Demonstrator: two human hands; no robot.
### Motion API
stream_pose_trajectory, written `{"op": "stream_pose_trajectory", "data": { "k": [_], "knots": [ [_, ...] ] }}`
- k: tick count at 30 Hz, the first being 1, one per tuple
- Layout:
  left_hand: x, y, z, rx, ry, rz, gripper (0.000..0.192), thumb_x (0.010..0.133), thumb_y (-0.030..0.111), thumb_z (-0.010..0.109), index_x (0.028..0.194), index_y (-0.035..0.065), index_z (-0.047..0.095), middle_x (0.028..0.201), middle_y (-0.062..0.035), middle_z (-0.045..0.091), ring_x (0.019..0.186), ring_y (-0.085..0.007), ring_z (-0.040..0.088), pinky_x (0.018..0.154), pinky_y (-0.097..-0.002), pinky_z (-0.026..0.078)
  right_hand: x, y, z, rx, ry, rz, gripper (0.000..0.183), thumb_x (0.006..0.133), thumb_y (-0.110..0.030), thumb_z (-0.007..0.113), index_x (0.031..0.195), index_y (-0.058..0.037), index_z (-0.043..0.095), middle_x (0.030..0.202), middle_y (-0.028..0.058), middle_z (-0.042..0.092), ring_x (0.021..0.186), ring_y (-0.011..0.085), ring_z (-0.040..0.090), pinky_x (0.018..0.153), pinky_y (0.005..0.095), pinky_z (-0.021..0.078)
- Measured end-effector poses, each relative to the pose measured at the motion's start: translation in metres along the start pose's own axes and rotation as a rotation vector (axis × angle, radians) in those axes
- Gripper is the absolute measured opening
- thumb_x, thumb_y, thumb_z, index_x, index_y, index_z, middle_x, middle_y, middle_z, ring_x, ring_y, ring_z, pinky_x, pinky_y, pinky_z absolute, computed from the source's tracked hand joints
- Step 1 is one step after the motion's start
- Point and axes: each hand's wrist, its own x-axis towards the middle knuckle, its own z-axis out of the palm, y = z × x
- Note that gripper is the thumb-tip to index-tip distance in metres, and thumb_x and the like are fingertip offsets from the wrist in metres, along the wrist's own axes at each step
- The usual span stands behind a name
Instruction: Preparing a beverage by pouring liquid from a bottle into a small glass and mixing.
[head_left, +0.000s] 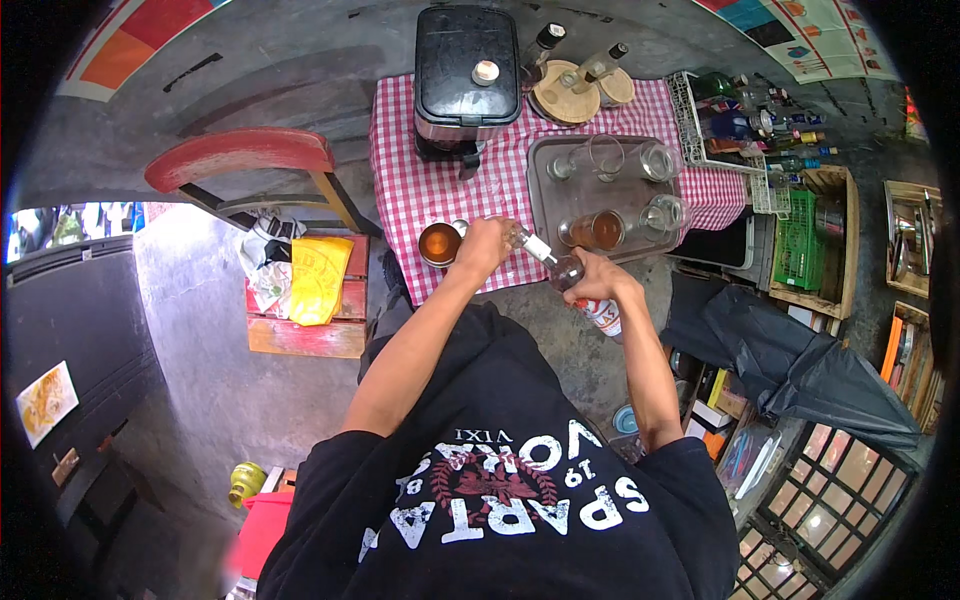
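My right hand (598, 279) grips a clear glass bottle (564, 271) with a printed label, tilted over the near edge of the table. My left hand (486, 246) is closed around the bottle's neck end, at a small clear glass piece whose exact kind I cannot tell. Just left of that hand stands a metal-rimmed cup of amber liquid (440, 244). To the right, a grey tray (551, 202) bears a glass of brown liquid (606, 229) and several empty-looking glasses (657, 162). The tray rests on a pink checked tablecloth (397, 172).
A black air fryer (466, 67) stands at the table's back left. Bottles (596, 64) and round wooden boards (566, 101) are behind the tray. A white wire rack (694, 135) of bottles lies at right. A red wooden chair (307, 341) holds bags at left.
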Motion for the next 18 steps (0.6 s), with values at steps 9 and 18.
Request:
{"op": "stream_pose_trajectory", "data": {
  "k": [9,18],
  "knots": [
    [-0.001,0.001,-0.001,-0.019,-0.002,-0.014,0.023,0.074,0.002,0.063,0.096,0.0072,0.069,0.092,-0.0171,0.065,0.082,-0.0355,0.063,0.077,-0.043,0.05,0.004,0.004,0.001,-0.035,-0.028,0.034,0.106,0.046,-0.032,0.077,0.136,0.0042,0.034,0.121,0.0233,0.056,0.112,0.0293,0.056,0.092,0.0331,0.0462],
    [0.002,-0.006,0.004,0.005,-0.041,-0.04,0.033,0.073,-0.001,0.066,0.103,0.0093,0.066,0.088,-0.016,0.066,0.081,-0.0317,0.066,0.071,-0.041,0.051,0.006,0.01,0.008,-0.018,0.06,0.012,0.085,0.047,-0.026,0.078,0.124,-0.0026,0.046,0.095,0.0166,0.066,0.091,0.0251,0.064,0.079,0.0332,0.049]
  ]
}}
